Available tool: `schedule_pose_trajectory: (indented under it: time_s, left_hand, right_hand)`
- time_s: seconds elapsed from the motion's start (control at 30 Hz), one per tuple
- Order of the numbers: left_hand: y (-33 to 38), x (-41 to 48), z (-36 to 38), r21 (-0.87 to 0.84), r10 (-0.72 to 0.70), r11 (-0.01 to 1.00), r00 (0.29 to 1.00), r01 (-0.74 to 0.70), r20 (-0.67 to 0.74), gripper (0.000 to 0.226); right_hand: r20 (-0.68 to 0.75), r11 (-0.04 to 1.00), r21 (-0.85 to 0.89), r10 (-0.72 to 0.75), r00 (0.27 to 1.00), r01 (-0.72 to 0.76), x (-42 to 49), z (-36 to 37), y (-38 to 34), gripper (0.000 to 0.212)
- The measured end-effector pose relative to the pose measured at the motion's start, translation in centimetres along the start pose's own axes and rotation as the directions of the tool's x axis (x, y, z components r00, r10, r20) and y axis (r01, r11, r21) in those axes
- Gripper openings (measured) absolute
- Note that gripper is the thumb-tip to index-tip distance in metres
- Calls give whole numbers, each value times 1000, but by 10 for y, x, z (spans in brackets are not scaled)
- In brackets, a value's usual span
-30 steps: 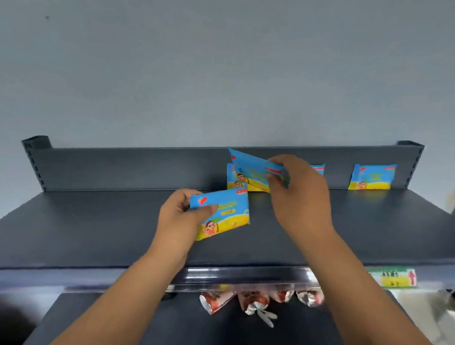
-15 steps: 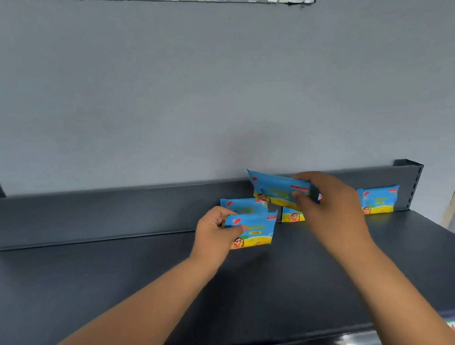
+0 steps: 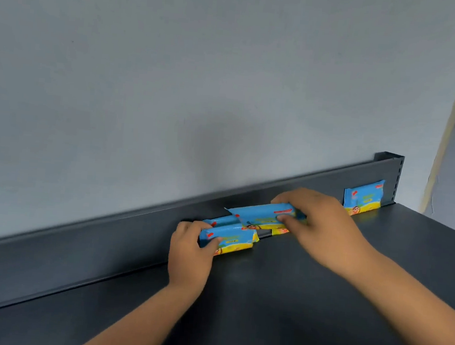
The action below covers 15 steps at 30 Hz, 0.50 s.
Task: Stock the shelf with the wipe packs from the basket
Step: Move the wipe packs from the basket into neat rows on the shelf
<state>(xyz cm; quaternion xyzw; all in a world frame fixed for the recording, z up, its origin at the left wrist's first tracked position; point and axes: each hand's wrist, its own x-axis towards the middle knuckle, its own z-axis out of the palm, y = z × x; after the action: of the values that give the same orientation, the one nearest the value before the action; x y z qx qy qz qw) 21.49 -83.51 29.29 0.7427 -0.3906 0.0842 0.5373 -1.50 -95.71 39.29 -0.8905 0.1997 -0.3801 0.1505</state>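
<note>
Stocking is under way. A far-right pack (image 3: 363,198) stands against the rail (image 3: 76,255) at the back of the shelf (image 3: 319,304), and a middle pack (image 3: 218,222) leans there too. The left hand (image 3: 190,254) has its grip closed round a third pack (image 3: 231,238), low and just before the rail. The right hand (image 3: 323,230) pinches a fourth pack (image 3: 261,216) just above the row. Both look yet to be set down. The basket is out of view, so I cannot tell how many packs remain.

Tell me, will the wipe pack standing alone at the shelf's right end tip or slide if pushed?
It probably tips easily: the pack stands on its narrow edge against the back rail. It likely slides too, since the shelf looks smooth. Its glossy film wrap suggests soft, not stiff.
</note>
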Motion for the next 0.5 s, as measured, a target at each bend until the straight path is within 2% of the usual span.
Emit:
schedule_pose_trajectory:
  time_s: [0.1,0.3,0.4,0.5]
  left_hand:
    - [-2,3,8,-5,-10,1000,1000,10,-5,29]
    - [-3,5,19,-170,-186,969,983,182,-8,34]
    - [-10,3,22,-181,-264,947,964,265,30,36]
    - [-16,2,23,-189,-278,941,960,281,44,34]
  right_hand:
    - [27,1000,-8,-19,999,20,8,7,8,24]
    - [61,999,8,-44,997,44,22,22,18,24]
    - [107,997,-30,-69,992,73,26,31,18,23]
    - [139,998,18,-68,988,66,30,42,21,23]
